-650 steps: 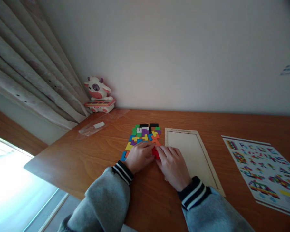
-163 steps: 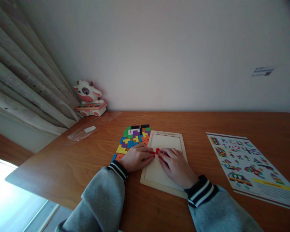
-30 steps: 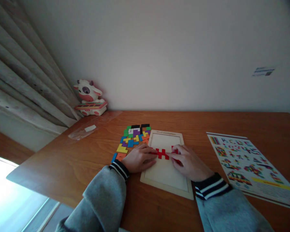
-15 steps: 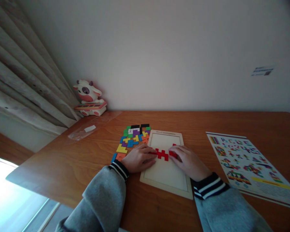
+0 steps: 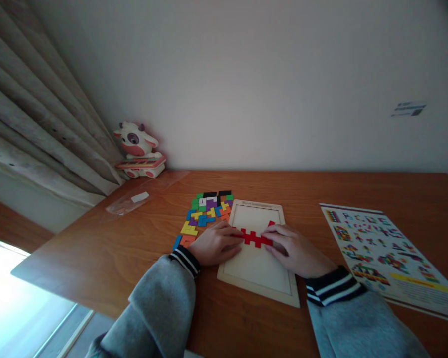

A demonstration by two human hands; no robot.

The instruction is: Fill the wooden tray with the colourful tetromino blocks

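A pale wooden puzzle tray lies flat on the desk in front of me. A row of red puzzle pieces runs across its middle. My left hand rests at the tray's left edge, its fingertips pinched on the row's left end. My right hand lies over the tray's right side, fingers curled on the row's right end. A cluster of coloured puzzle pieces sits on the desk just left of the tray, beyond my left hand.
A printed pattern sheet lies at the right of the wooden desk. A cow toy stands at the back left by the curtain. A clear plastic bag lies near it. The desk's left edge drops off.
Over the last second my right hand slid slightly left along the red row, then settled at its right end. The red pieces now form a joined line. My left hand stayed put.
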